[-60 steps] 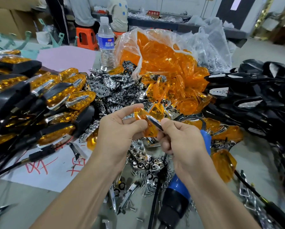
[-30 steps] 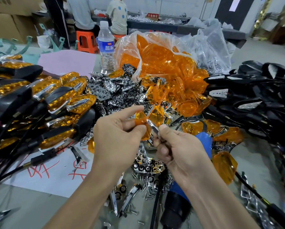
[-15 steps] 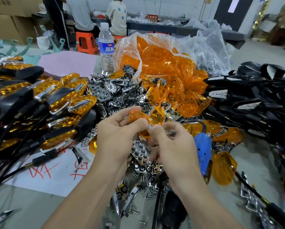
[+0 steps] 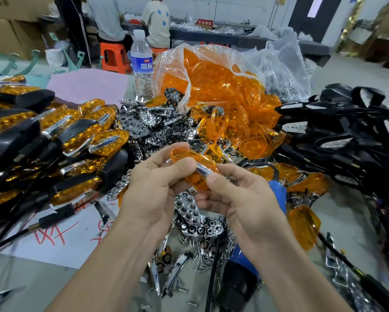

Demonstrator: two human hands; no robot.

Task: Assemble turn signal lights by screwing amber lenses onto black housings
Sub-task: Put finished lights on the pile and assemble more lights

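Item under inspection: one amber lens (image 4: 194,180), held above the table centre, in front of me and clear of the piles.

Grip: my left hand (image 4: 153,185) clasps the lens, thumb across its upper face and fingers curled behind. My right hand (image 4: 243,199) pinches a chrome strip (image 4: 203,171) between thumb and forefinger and holds it against the lens face. Whether the strip is seated I cannot tell.

Handling, by judgement: the lens looks like thin moulded plastic, so light, stiff and glossy. It is likely slick under the fingers and liable to scuff or crack if squeezed across its dome. It is best held by the rim and side walls, with the thumb only steadying the face. The strip is narrow and would bend or spring off, so I would press it near its ends.

Surroundings: the bag of loose lenses (image 4: 211,82) lies far centre. The black housings (image 4: 346,136) are heaped at right, and the finished lights (image 4: 76,136) are stacked at left. The blue screwdriver (image 4: 279,194) lies just beyond my right hand. Reflectors (image 4: 195,217) and screws (image 4: 202,251) lie beneath my hands.

Status: no housing is in hand, and screwing has not yet begun on this unit.
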